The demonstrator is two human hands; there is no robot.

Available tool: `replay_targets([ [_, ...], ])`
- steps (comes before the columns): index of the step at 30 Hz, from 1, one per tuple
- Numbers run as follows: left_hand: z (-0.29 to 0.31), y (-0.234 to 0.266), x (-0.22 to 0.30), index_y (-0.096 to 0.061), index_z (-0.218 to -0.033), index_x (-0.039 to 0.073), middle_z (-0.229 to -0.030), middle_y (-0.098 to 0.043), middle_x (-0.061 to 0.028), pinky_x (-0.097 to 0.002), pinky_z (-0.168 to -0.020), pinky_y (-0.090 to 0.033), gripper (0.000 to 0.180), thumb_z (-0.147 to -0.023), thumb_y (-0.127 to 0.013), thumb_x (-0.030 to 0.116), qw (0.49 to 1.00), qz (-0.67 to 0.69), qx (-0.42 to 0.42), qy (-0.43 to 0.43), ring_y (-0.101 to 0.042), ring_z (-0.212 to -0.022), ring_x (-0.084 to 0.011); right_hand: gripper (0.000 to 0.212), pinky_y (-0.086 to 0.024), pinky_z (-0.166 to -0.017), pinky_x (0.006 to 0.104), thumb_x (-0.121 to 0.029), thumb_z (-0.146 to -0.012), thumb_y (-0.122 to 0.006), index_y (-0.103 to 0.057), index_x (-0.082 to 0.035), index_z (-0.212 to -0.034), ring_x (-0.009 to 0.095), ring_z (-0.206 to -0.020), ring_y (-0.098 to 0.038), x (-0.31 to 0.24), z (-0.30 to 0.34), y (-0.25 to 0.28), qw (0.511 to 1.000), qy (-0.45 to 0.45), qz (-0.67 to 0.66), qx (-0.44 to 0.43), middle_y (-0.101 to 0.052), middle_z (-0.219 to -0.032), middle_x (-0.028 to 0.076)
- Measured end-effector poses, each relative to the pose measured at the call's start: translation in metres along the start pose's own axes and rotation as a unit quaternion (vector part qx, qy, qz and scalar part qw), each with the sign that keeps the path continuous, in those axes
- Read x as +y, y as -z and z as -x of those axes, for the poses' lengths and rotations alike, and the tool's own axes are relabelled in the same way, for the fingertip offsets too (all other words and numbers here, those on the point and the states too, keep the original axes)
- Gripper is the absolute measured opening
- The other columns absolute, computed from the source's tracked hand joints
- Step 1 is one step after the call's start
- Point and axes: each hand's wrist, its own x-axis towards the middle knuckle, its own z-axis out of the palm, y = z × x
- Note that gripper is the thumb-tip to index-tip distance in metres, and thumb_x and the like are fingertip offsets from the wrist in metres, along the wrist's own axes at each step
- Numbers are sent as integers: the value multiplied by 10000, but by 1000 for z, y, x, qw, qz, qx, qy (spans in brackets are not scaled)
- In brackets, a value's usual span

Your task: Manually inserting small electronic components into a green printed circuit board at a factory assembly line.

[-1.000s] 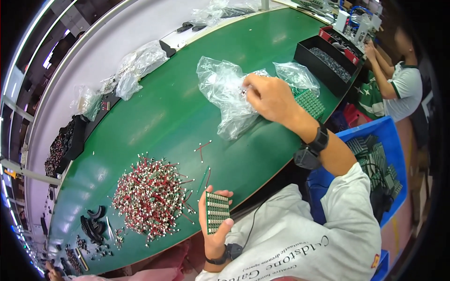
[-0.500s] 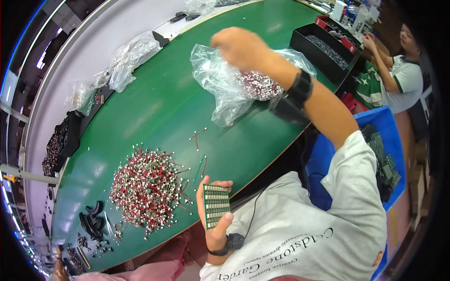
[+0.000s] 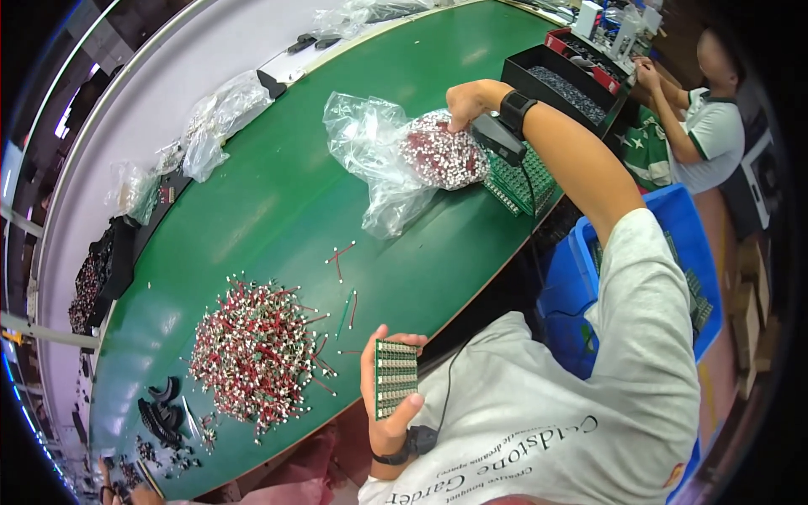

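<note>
My left hand point(image 3: 389, 404) grips a small green circuit board panel point(image 3: 396, 379) with rows of pale parts, fingers behind it and thumb at its lower edge. Farther off, my right hand point(image 3: 473, 103) reaches down onto a bundle of red wires with white connectors point(image 3: 442, 153). Its fingers are bent together at the bundle's upper edge; what lies between them is hidden. Crumpled clear plastic bag point(image 3: 370, 151) film spreads left of that bundle. Beside it, under my right wrist, lie green circuit board panels point(image 3: 515, 178). Both wrists wear black bands with devices.
A large heap of red-wired connectors point(image 3: 252, 358) lies on the green table point(image 3: 278, 194), with a few loose wires point(image 3: 340, 259) nearby. Black curved parts point(image 3: 160, 417) and tweezers point(image 3: 192, 418) sit near left. A black box point(image 3: 555, 88), a blue bin point(image 3: 703, 295) and a seated co-worker point(image 3: 715, 135) are right.
My right hand has moved right and down from above the bag onto the wire bundle. More of the bundle and the green panels beside it now show. My left hand still holds its panel.
</note>
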Motion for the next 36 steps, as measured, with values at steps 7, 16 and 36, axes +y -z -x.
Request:
replay_targets([
  [7, -1, 2, 2, -258, -1487, -25, -1246, -530, -211, -414, -1034, -402, 941, -724, -741, 241, 1000, -14, 17, -2, -538, -1194, -327, 194, -578, -618, 345, -229, -930, -612, -617, -39, -888, 178, -738, -636, -11, 15, 2, 989, 80, -108, 56, -638, -838, 79],
  [16, -1, -3, -7, -237, -1472, -54, -1240, -538, -222, -447, -998, -451, 996, -729, -757, 357, 998, -51, 30, 11, -568, -1152, -344, 255, -453, -617, 304, -224, -1012, -496, -567, -16, -884, 111, -669, -507, -31, 43, 6, 905, 274, -185, 269, -521, -727, 5],
  [36, 3, 0, -8, -222, -1482, -49, -1258, -526, -220, -443, -1019, -435, 994, -734, -750, 336, 999, -48, 12, 17, -560, -1171, -341, 345, -563, -571, 328, -320, -1057, -403, -527, -26, -926, 227, -743, -713, -21, 18, 5, 814, 224, -472, 255, -586, -855, 67],
])
